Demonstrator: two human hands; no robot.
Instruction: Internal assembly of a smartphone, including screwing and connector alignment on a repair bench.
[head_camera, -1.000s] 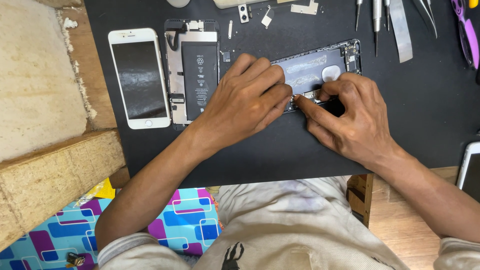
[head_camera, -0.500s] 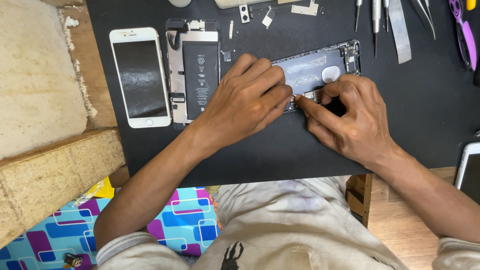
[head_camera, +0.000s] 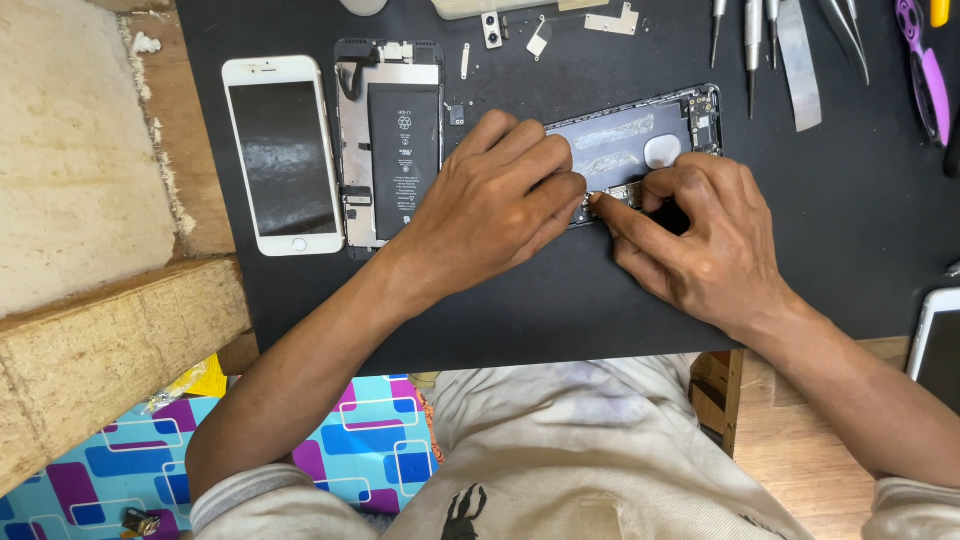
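Observation:
An opened phone housing (head_camera: 640, 135) lies on a black work mat (head_camera: 560, 290), its bare metal inside facing up. My left hand (head_camera: 495, 200) rests on the housing's left part, fingers curled down and pressing on it. My right hand (head_camera: 700, 245) is at the housing's lower edge, with its index fingertip touching a small metal part (head_camera: 612, 194) there, right against my left fingertips. The lower part of the housing is hidden under both hands.
A white phone (head_camera: 282, 152) and an open phone with a black battery (head_camera: 390, 145) lie on the mat's left. Screwdrivers (head_camera: 752, 30), tweezers (head_camera: 845, 30), a purple tool (head_camera: 925, 65) and small loose parts (head_camera: 540, 35) line the far edge. Another device's corner (head_camera: 938, 340) shows at right.

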